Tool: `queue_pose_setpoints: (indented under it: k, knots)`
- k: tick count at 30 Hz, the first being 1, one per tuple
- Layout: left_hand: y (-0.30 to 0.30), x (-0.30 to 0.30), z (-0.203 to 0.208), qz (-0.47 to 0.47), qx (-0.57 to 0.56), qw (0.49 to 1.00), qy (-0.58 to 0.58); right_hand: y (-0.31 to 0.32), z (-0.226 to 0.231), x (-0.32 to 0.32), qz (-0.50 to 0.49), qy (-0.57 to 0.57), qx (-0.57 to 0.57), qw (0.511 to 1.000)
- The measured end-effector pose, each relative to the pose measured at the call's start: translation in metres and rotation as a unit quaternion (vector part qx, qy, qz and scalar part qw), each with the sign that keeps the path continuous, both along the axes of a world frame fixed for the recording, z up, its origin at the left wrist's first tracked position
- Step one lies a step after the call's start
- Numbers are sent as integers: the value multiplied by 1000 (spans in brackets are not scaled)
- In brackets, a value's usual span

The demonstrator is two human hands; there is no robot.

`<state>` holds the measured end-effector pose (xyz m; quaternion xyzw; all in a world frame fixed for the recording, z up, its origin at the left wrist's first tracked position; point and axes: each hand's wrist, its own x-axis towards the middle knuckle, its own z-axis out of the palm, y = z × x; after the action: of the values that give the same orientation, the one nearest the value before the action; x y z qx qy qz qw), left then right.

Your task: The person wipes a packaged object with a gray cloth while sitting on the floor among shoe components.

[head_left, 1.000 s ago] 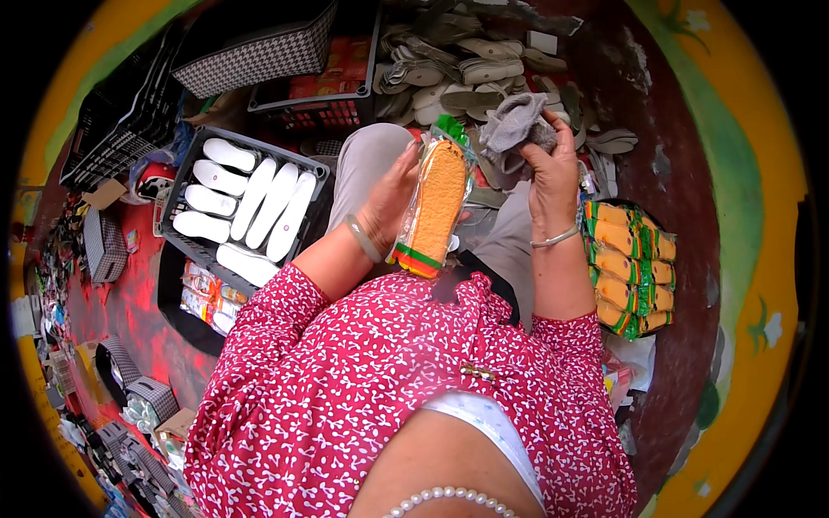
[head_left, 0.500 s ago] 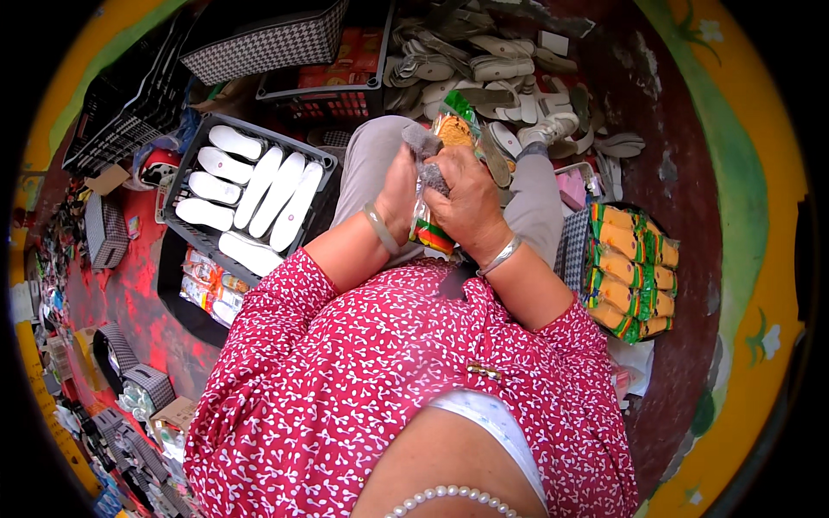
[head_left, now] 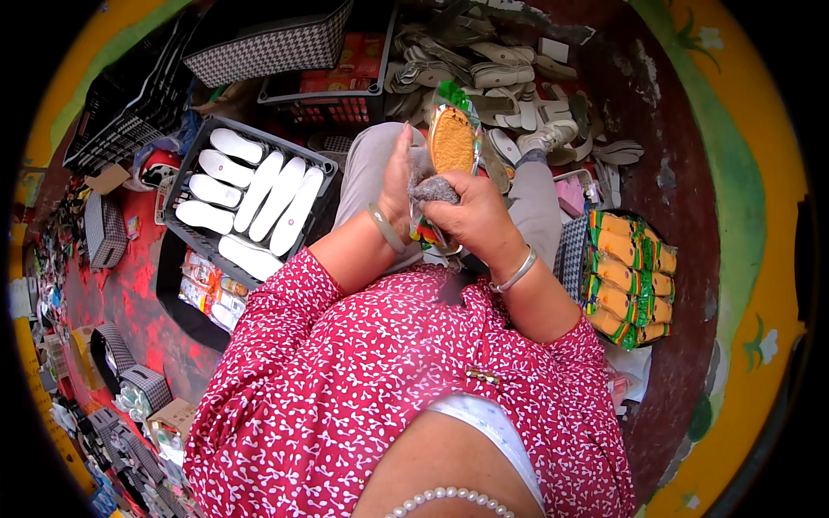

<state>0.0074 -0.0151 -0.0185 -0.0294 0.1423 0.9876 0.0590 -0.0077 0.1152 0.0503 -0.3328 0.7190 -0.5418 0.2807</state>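
Note:
A packaged tan insole (head_left: 452, 142), in clear plastic with a green top, stands tilted between my hands above my lap. My left hand (head_left: 396, 181) holds it along its left side, fingers pointing up and partly behind the pack. Bunched in my right hand (head_left: 477, 211) is a grey fuzzy cloth (head_left: 435, 190), pressed against the front of the pack with the fingers curled round it. Part of the cloth also lies by my left hand's palm. The lower end of the pack, with red, yellow and green print, shows under my right hand.
On the left a dark crate (head_left: 200, 142) holds several white insoles. Wrapped packs (head_left: 211, 289) lie below it. A houndstooth basket (head_left: 572, 250) at right carries several tan insole packs (head_left: 615, 272). Loose insoles (head_left: 501, 73) are piled ahead, near my shoe (head_left: 549, 134).
My right hand with the cloth has moved down and slightly right over the pack, uncovering more of the tan insole. My left hand's fingers have straightened upward.

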Motion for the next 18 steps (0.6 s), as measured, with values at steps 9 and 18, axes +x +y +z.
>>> queue_pose_setpoints:
  k: [9,18]
  knots:
    - [2,-4,1,-21,82,996,4,4,5,-4,5,-422,-133,897]
    - [3,9,25,-9,-6,999,51,45,37,-60,-196,-229,-320,898]
